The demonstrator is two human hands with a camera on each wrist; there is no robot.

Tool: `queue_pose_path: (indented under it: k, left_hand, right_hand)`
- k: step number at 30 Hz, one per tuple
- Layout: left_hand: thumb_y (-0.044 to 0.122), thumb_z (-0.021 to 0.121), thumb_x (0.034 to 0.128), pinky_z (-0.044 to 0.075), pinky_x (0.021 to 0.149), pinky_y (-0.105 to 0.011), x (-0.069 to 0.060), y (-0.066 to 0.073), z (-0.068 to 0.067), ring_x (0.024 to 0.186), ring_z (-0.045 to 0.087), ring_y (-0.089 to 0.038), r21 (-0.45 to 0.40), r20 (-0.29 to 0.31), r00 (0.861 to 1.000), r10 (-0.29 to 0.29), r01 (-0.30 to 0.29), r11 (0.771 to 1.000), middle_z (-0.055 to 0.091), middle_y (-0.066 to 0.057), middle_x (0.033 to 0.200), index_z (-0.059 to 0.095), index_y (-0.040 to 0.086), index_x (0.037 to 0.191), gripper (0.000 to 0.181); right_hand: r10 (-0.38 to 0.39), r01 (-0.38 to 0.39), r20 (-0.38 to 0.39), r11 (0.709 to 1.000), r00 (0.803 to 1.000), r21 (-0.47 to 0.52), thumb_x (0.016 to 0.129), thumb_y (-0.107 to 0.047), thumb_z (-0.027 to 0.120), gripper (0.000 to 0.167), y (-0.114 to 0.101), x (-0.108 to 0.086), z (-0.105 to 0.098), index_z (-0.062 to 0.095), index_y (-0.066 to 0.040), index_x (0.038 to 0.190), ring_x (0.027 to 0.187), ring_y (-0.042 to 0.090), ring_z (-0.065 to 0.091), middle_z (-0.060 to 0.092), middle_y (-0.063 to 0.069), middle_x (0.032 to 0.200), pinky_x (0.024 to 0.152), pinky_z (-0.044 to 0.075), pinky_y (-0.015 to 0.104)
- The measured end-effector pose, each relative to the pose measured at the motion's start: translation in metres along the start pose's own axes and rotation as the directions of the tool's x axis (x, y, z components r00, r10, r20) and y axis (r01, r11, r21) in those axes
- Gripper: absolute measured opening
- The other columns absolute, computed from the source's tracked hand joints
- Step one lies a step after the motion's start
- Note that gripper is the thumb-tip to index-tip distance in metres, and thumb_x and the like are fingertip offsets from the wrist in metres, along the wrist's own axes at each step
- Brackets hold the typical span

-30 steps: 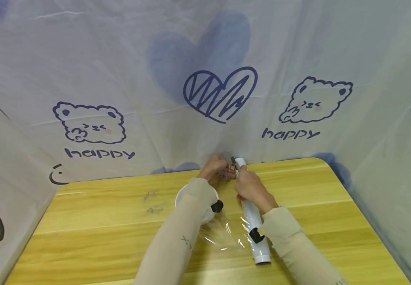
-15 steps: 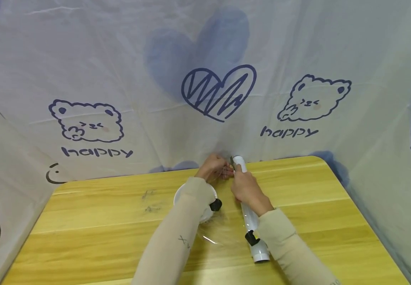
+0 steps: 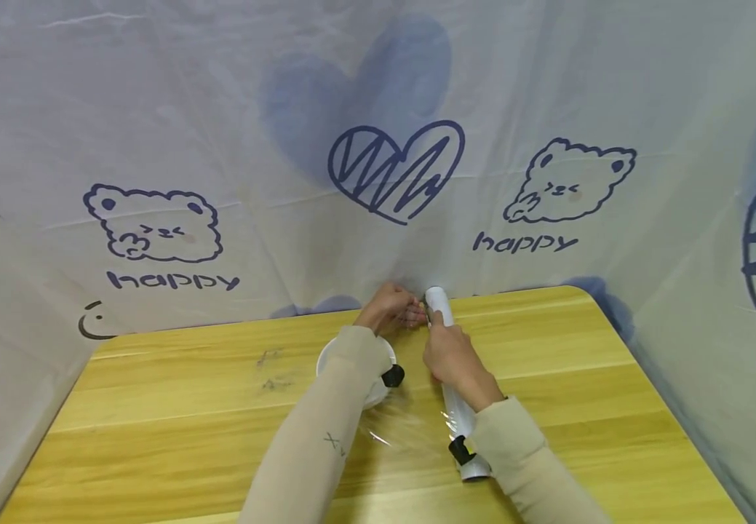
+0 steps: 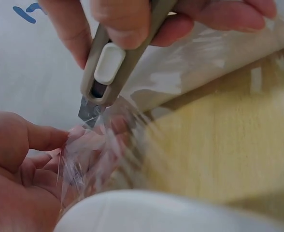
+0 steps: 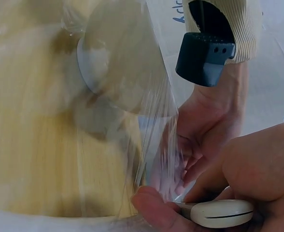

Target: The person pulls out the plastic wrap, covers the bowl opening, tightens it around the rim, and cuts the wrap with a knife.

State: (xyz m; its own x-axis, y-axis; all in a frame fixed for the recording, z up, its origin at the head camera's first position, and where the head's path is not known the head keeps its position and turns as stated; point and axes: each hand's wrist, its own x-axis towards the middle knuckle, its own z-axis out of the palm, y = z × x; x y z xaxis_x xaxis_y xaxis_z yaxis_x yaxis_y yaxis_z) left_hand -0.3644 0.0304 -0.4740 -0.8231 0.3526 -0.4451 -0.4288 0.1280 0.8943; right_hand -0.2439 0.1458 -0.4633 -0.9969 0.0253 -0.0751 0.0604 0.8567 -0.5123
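Note:
My left hand (image 3: 392, 306) pinches bunched clear plastic film (image 4: 91, 159) near the table's back edge. Beside it, my right hand (image 3: 454, 356) grips a beige utility knife (image 4: 125, 53) with a white slider; the short blade touches the gathered film in the left wrist view. The film stretches toward a white roll (image 3: 458, 411), which lies lengthwise on the table under my right hand and wrist. A white bowl (image 3: 325, 358) stands below my left forearm, partly hidden by the sleeve. In the right wrist view the knife handle (image 5: 224, 214) lies in my right hand.
The yellow wooden table (image 3: 174, 407) ends at the back against a pale printed curtain (image 3: 286, 247). Small dark marks (image 3: 273, 370) show on the tabletop left of the bowl. More curtain hangs along both sides.
The knife and my right hand have shifted slightly, and the blade sits lower beside my left fingers. The head view has moved a little. Both hands keep their hold.

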Motion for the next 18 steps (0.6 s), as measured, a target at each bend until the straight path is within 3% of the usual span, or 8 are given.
queue_pose_path:
  k: [5,9,14,18]
  left_hand:
    - [-0.005,0.048,0.1016,0.061,0.08,-0.038,0.001,0.0,-0.002,0.078,0.074,-0.028,0.037,-0.019,1.0,-0.02,0.02,0.999,0.073,-0.026,0.099,0.062,-0.012,0.098,0.015]
    - [-0.006,0.051,0.0995,0.06,0.074,-0.034,0.002,-0.001,-0.003,0.072,0.071,-0.024,0.091,-0.036,0.999,0.014,-0.011,0.996,0.074,-0.026,0.097,0.066,-0.016,0.1,0.018]
    - [-0.005,0.057,0.0977,0.046,0.066,-0.03,0.003,-0.003,-0.003,0.07,0.055,-0.02,0.142,-0.051,0.996,0.07,-0.062,0.988,0.071,-0.022,0.092,0.07,-0.019,0.107,0.021]
    - [-0.004,0.056,0.0983,0.052,0.077,-0.031,0.003,-0.002,-0.001,0.088,0.067,-0.028,0.132,-0.059,0.997,0.057,-0.049,0.99,0.074,-0.023,0.105,0.071,-0.016,0.11,0.022]
  right_hand:
    - [-0.003,0.003,0.011,1.0,1.0,-0.006,0.099,-0.003,0.049,0.057,0.0,-0.007,0.0,0.033,0.013,0.151,0.07,0.036,0.064,0.063,0.037,0.103,0.055,0.055,0.043]
    - [0.004,-0.005,0.038,1.0,0.999,0.006,0.102,-0.005,0.047,0.054,0.0,-0.011,0.001,0.033,0.012,0.152,0.061,0.03,0.062,0.063,0.037,0.107,0.047,0.052,0.037]
    - [0.004,-0.005,0.047,1.0,0.999,0.014,0.101,-0.004,0.049,0.057,-0.002,-0.015,0.001,0.032,0.014,0.152,0.057,0.027,0.061,0.063,0.038,0.111,0.045,0.051,0.035]
    - [0.006,-0.006,0.038,1.0,0.999,0.008,0.1,-0.005,0.049,0.058,-0.001,-0.017,0.0,0.031,0.015,0.152,0.058,0.028,0.061,0.062,0.04,0.112,0.047,0.051,0.037]
